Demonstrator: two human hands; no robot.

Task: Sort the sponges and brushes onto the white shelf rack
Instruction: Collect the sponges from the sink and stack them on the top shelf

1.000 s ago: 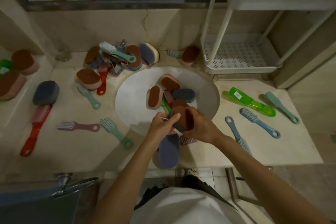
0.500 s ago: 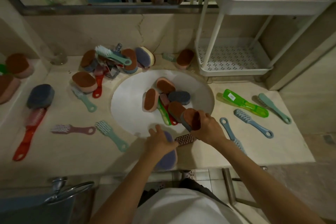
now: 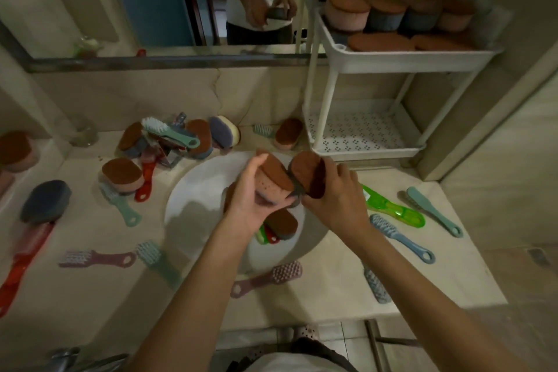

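I am holding a sponge in each hand now, both lifted up out of the basin (image 3: 193,190) where a second ago they were low over the pile. My left hand (image 3: 253,196) is wrapping its grip around a pink sponge (image 3: 273,180) with the brown scrub face turned up, a change from half a second back, when that hand was reaching empty toward the near rim. My right hand (image 3: 338,196) is keeping its grip closed on a grey sponge (image 3: 306,175), standing on edge, and the two sponges are touching between my hands. The rack (image 3: 401,62) is standing up and to the right of my right grip; its top shelf is already crowded with sponges, stacked and lying flat, while the perforated lower shelf (image 3: 359,133) looks bare. So I am judging that this pair is headed for the top shelf, and that room there is getting tight, so I may have to stack them. Just below my left grip another sponge (image 3: 283,222) is lying in the basin over a couple of brush handles. Left of both hands, more sponges and brushes are scattered over the table (image 3: 90,281), and right of my right grip a green brush (image 3: 392,208) and two blue ones are waiting. Plenty is left to sort, and none of the brushes seem to be on the rack yet.
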